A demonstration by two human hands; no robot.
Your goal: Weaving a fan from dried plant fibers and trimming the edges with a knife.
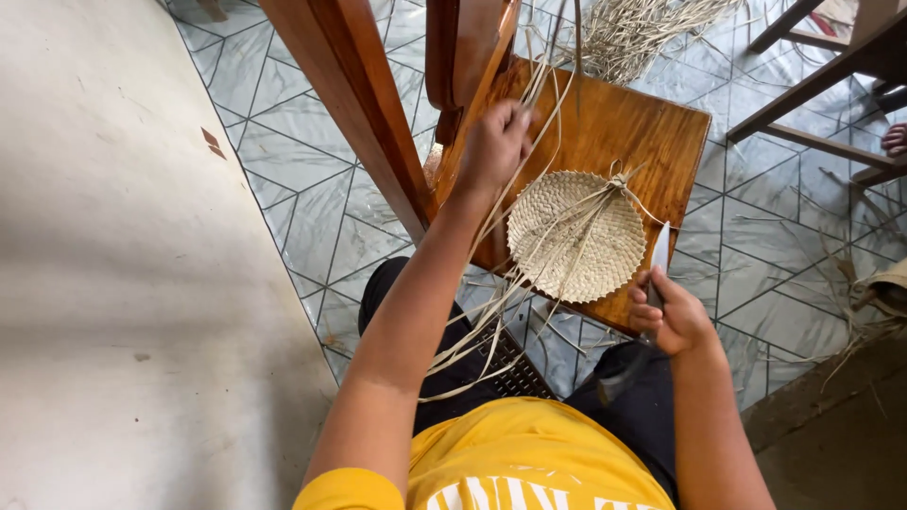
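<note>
While the left hand (493, 144) is raised at the far side of the wooden stool (661, 132), its fingers are closed tight around a bunch of long pale straw strands (501, 222). Those strands run from the fist down toward the person, crossing the left edge of the stool and trailing over the lap, where their loose ends splay out above the dark trousers (624, 397). A round woven straw mat (576, 234) lies flat on the near half of the stool seat, to the right of the left forearm. Several unwoven strands fan across its surface and gather in a knot at its far right rim. The right hand (673, 316) sits at the near right corner of the stool, just beside the mat's rim, closed around the handle of a knife (658, 257). The blade points away from the person, upright along the mat's right edge; whether it touches the mat cannot be told. A heap of loose straw (633, 33) lies on the tiled floor (283, 142) beyond the stool. A slanted wooden beam (350, 85) stands to the left, and part of a wooden chair frame (822, 85) shows at far right. The person wears a yellow shirt (529, 463).
</note>
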